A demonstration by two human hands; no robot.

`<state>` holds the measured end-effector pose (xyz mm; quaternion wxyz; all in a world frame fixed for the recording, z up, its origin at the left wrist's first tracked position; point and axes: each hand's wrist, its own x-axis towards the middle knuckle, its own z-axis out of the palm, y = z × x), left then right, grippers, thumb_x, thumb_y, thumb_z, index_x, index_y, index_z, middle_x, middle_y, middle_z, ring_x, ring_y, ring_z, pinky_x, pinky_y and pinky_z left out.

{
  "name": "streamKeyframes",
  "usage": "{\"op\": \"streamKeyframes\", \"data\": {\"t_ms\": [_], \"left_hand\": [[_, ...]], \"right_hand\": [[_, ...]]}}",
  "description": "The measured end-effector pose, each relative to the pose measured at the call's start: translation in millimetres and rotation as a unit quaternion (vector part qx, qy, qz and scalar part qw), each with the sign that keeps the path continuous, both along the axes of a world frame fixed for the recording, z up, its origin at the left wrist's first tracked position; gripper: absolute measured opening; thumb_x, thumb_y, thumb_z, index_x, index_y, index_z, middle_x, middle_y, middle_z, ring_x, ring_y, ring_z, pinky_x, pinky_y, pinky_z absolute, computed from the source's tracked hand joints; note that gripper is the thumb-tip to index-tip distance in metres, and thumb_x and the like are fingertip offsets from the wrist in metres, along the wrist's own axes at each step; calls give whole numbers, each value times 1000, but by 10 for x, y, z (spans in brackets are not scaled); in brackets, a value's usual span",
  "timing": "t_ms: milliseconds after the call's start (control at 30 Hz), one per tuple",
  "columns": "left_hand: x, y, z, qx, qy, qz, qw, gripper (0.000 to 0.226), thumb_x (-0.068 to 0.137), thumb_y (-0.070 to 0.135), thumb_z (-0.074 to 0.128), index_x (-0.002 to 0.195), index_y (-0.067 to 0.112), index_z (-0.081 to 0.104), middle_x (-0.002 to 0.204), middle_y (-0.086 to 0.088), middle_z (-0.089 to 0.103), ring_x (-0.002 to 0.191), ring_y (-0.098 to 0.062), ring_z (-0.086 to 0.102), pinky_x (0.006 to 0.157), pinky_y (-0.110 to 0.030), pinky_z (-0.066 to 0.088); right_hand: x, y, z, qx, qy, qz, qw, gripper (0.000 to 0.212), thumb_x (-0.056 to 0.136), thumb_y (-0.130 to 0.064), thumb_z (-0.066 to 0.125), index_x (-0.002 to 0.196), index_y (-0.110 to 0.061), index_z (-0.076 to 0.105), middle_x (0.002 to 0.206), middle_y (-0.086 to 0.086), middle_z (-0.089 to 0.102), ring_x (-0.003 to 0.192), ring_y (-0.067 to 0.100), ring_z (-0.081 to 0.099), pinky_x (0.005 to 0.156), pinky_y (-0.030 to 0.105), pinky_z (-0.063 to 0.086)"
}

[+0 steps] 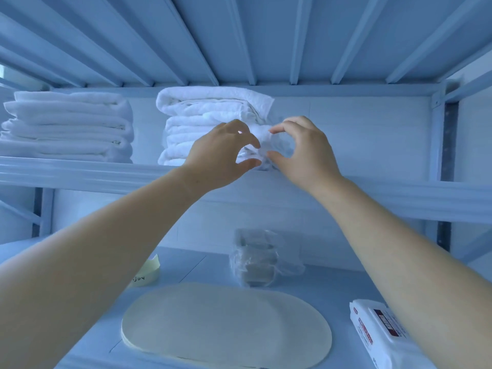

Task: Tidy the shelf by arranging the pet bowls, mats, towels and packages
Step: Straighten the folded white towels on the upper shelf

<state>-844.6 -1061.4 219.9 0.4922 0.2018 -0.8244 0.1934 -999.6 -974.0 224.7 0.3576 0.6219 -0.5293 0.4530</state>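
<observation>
On the upper shelf (87, 171) a stack of folded white towels (207, 115) stands in the middle. A second, neater towel stack (66, 126) sits to its left. My left hand (223, 153) and my right hand (300, 147) meet at the right end of the middle stack. On each hand the curled fingers and thumb close on a bunched towel end (262, 146) from either side. On the lower shelf lie a beige oval mat (226, 323), a clear-wrapped package (255, 259) and a white wipes pack (378, 334) at the right.
The ribbed underside of the shelf above (239, 35) hangs low over the towels. A metal upright (450, 139) stands at the right. A paper label (149, 272) lies on the lower shelf at the left. Bare shelf shows right of the middle stack.
</observation>
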Motion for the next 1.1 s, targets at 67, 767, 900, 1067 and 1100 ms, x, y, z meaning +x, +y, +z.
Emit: {"op": "streamKeyframes", "data": {"t_ms": [67,767,900,1067,1100], "left_hand": [[-71,-42,43,-12,-10,13,1000,29,82,36,64,111,34,60,125,8,47,113,-15,45,76,-37,49],[-14,-285,262,-33,-44,12,998,54,65,20,71,113,30,48,110,9,50,90,-17,34,60,-33,44],[254,-388,252,-32,-30,-9,999,57,64,19,71,112,29,44,107,12,49,91,-18,37,54,-29,37],[721,-620,231,-10,0,-47,999,67,61,20,74,112,31,32,106,16,42,100,-23,48,70,-44,50],[820,-665,223,-2,3,-51,999,71,61,19,74,117,33,31,107,15,41,101,-23,49,72,-45,50]], "right_hand": [[-94,-18,20,10,-3,-6,1000,39,76,-24,74,112,-18,61,117,-2,55,107,16,53,80,22,38],[-82,-184,120,53,-20,-29,998,49,72,-28,77,117,-21,57,119,-1,56,106,18,52,85,28,43],[127,-242,144,54,-29,-27,998,52,72,-29,77,119,-23,56,122,-3,53,109,17,51,83,25,39],[477,-307,170,63,-14,-26,998,56,71,-34,78,120,-26,54,126,-7,49,116,14,46,89,26,40],[538,-326,170,63,-8,-27,998,56,70,-34,78,120,-26,54,126,-9,49,118,14,45,90,27,39]]}}
